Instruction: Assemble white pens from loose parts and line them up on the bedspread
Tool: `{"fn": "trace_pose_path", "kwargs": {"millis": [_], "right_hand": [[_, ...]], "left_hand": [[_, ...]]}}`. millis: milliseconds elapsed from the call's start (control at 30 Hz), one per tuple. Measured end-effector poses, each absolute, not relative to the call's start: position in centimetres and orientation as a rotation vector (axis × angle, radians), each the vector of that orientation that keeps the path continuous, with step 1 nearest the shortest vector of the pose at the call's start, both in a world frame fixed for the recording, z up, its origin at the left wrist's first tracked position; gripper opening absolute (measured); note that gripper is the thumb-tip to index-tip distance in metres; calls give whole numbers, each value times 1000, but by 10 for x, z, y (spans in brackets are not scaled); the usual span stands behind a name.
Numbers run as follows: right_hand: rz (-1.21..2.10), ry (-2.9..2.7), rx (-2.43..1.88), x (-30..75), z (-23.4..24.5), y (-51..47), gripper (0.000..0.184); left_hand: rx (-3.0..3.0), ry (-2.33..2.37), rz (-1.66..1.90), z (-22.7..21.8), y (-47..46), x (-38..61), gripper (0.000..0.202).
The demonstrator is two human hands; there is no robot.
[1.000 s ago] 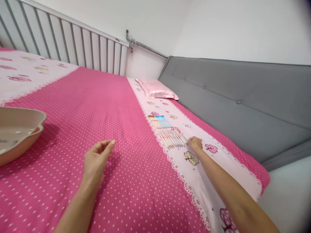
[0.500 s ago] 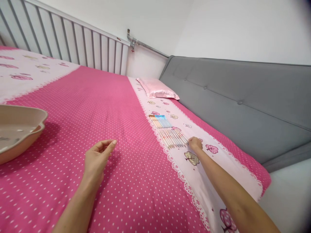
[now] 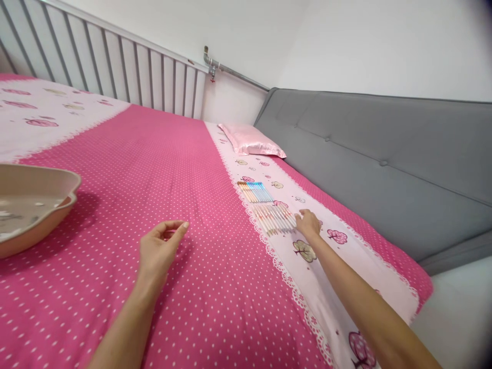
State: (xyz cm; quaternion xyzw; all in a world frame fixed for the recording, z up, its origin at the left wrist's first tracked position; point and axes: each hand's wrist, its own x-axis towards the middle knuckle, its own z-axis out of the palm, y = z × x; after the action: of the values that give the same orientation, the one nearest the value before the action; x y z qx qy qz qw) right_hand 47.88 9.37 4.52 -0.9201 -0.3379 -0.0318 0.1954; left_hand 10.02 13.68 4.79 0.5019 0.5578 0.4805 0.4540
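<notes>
A row of several thin pens or pencils (image 3: 267,208) lies side by side on the pale pink border of the bedsheet, blue-capped at the far end. My right hand (image 3: 307,224) reaches out flat to the near right end of that row, fingers stretched and touching the nearest pieces, gripping nothing. My left hand (image 3: 159,249) hovers over the pink dotted sheet (image 3: 161,169), fingers loosely curled and apart, empty.
A beige shallow tray (image 3: 57,197) sits on the bed at the left. A pink satin pillow (image 3: 251,141) lies at the far end by the grey padded headboard (image 3: 384,154). A slatted grey rail (image 3: 115,66) runs along the far side.
My right hand has opened slightly and slid a little along the near end of the row. The left hand has barely moved. The view has shifted slightly.
</notes>
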Motion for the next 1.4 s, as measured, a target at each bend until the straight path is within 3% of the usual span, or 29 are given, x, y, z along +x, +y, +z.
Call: {"fn": "trace_pose_path", "kwargs": {"millis": [200,400,700,1400], "right_hand": [[35,-1429,-2283,378,69,83,43],[563,-1802,-2128,288,25,31,71],[256,-1762,-2110,270,7,11,67],[356,-1700,-2311,249,14,-133,65]], "left_hand": [[1793,1635,1062,43,138,98,44],[2223,1836,901,27,147,97,46],[2503,1938,507,1,121,96,62],[2444,1910,309,13,-94,18,64]]}}
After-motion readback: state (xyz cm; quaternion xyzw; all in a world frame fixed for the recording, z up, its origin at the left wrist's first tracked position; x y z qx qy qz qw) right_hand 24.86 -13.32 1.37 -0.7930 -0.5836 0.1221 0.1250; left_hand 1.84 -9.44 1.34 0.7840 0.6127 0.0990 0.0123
